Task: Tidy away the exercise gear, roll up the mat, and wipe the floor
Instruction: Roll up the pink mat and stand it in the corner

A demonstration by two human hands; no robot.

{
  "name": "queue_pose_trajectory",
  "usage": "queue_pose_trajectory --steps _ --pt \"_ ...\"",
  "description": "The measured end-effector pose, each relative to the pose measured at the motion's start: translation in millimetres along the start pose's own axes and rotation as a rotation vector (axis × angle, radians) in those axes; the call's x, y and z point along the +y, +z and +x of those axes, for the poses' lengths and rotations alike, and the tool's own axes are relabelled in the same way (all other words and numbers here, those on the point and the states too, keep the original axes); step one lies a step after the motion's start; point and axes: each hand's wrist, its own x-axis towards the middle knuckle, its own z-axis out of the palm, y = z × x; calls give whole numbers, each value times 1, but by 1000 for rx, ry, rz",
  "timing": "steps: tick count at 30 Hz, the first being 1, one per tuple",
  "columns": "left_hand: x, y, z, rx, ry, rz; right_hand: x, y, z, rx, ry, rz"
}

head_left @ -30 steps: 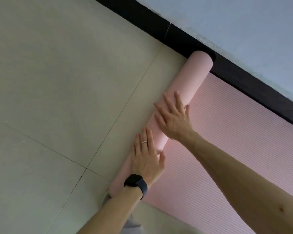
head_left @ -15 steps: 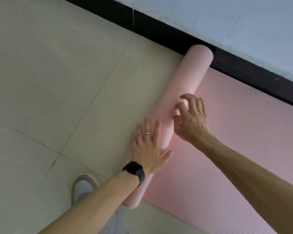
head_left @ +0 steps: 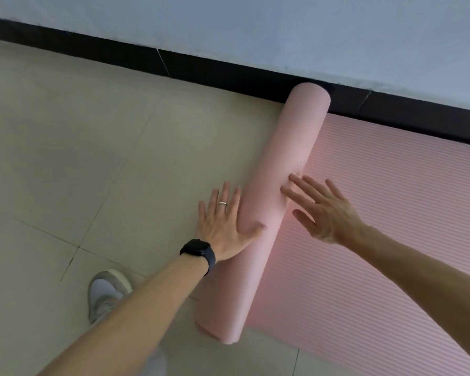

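A worn white-and-grey sneaker stood on beige floor tiles; a black skirting board ran beneath the pale blue-grey wall.

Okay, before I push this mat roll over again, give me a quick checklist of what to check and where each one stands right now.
1. Left hand flat against the roll: ok.
2. Right hand on the roll: ok, though only its fingertips touch.
3. Flat mat ahead free of gear: ok in the part in view.
4. Roll even along its length: ok, no bulge shows.
5. Far end clear of the skirting: cannot tell, they look very close.
6. Shoe off the mat: ok.
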Motion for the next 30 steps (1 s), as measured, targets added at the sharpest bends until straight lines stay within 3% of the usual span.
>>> queue_pose_trajectory --steps 3,5,10,12,14,17,19,21,24,27,30 --pt "51 32 -15 -11 -56 -177 6 -12 -16 142 59 100" --pt "82 49 -27 85 -63 -104 -1 -22 -11 220 38 153" --pt "132 57 -47 192 -66 -162 17 -25 -4 53 11 68" --pt "130 48 -53 204 -46 -325 39 -13 -29 46 40 112" --pt "120 42 -53 252 22 -275 58 1 -61 80 86 141" --pt "118 55 -49 24 -81 -71 81 16 -101 42 158 133" --pt "140 69 -52 -102 -118 -107 88 17 -118 47 229 136" --pt "168 81 -62 -86 -142 -243 87 10 -128 128 303 186" --pt "206 90 -79 -20 -143 -168 73 0 -126 251 289 282" --pt "222 89 -90 -66 -73 -205 71 3 -122 165 169 224" --pt "205 67 -91 -66 -2 -378 87 11 -140 133 219 262"
